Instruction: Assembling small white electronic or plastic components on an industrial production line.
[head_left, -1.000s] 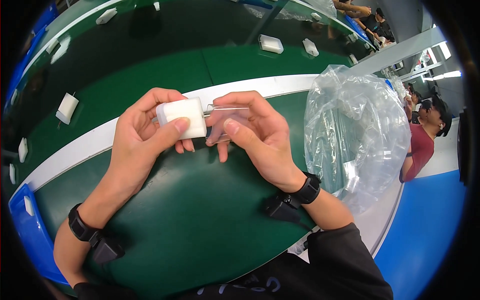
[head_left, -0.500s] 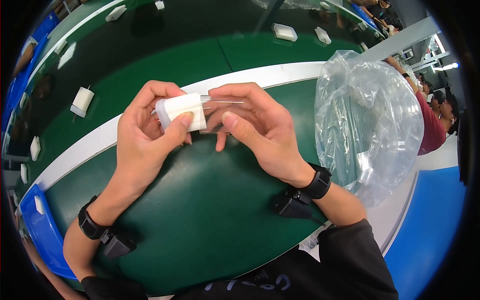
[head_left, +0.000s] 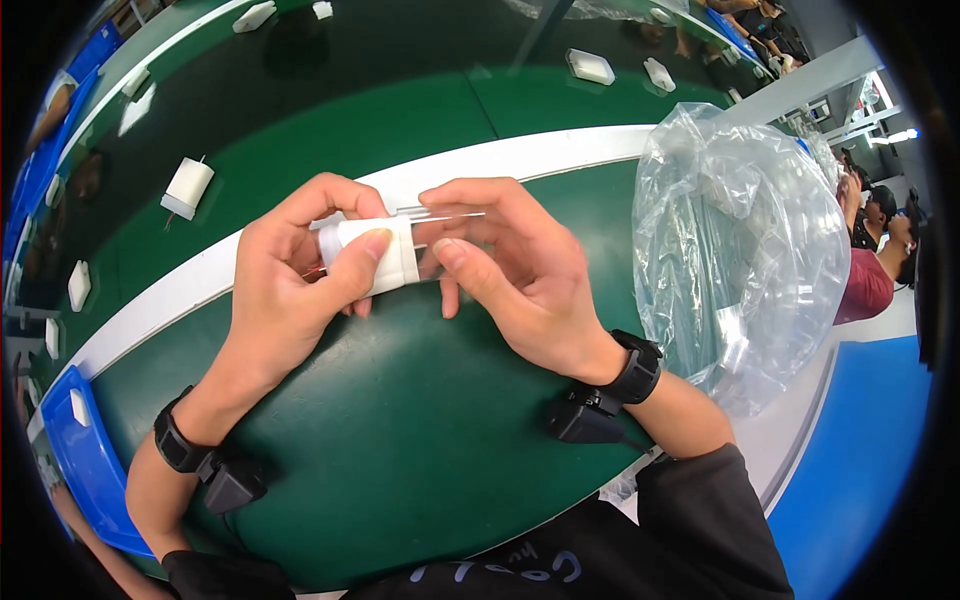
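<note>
Above the green worktop, my left hand (head_left: 283,268) grips a white block-shaped part (head_left: 404,250) between thumb and fingers. The part has a translucent whitish band at its left end, where thin reddish wires stick out, and metal prongs at its right end. My right hand (head_left: 535,275) curls around a clear plastic sleeve (head_left: 450,216), thumb on the near side and fingers behind. The sleeve's left opening meets the right end of the white part, around the prongs. How far the sleeve reaches over the part is hard to make out.
Several white parts, one with wires (head_left: 188,186), lie on the dark green belt (head_left: 400,105) beyond a white rail (head_left: 590,142). A large clear plastic bag (head_left: 740,260) stands to the right. At the left is a blue tray (head_left: 95,460). Other people work at the far right.
Both hands have dropped slightly with the white part and sleeve, which stay end to end. The belt has carried its white parts a little to the right.
</note>
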